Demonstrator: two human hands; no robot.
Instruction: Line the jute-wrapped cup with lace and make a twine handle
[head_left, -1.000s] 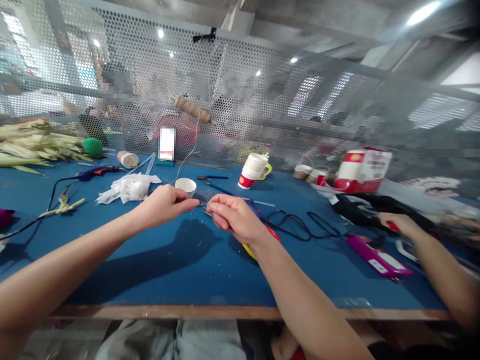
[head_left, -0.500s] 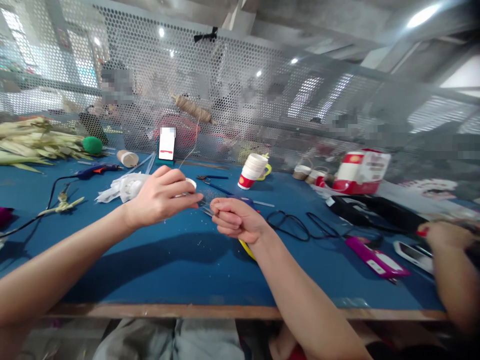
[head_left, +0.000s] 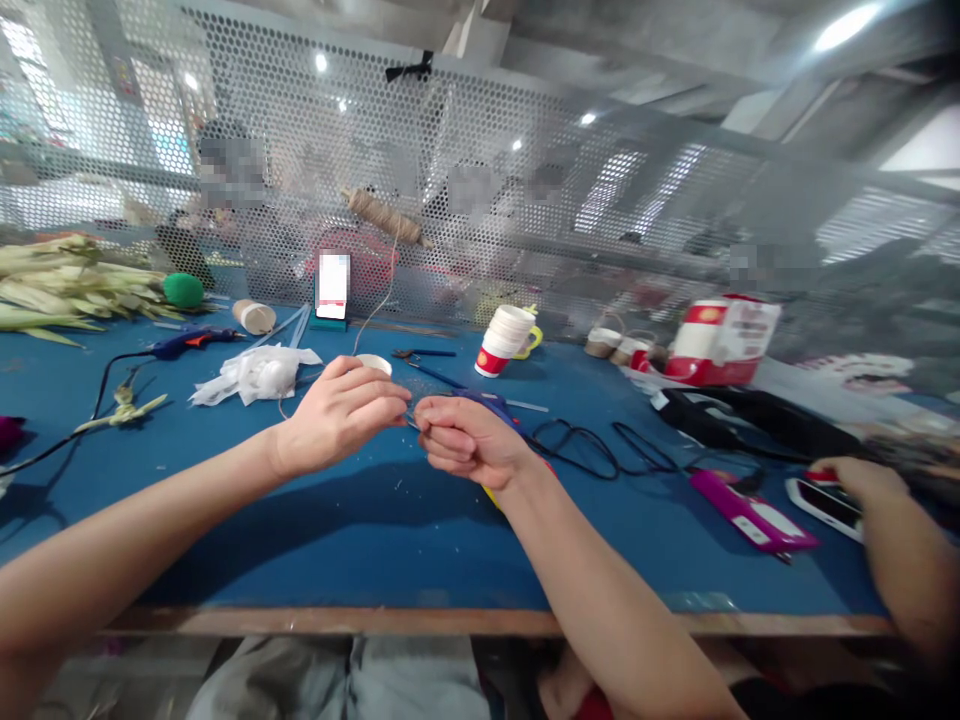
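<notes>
Mostly hidden: strip (head_left: 410, 421) in right hand (head_left: 469, 445)

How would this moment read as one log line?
left hand: pinching thin piece | right hand: closed on same piece | over: table | nearby: cup, co-worker's hand

Bare forearms (head_left: 150, 540), grey trousers (head_left: 352, 680)

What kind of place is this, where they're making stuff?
Probably a craft workshop. A glue gun lies on the blue worktable, long leaves are piled at its far left, and a spool of twine hangs by the perforated metal screen behind.
</notes>
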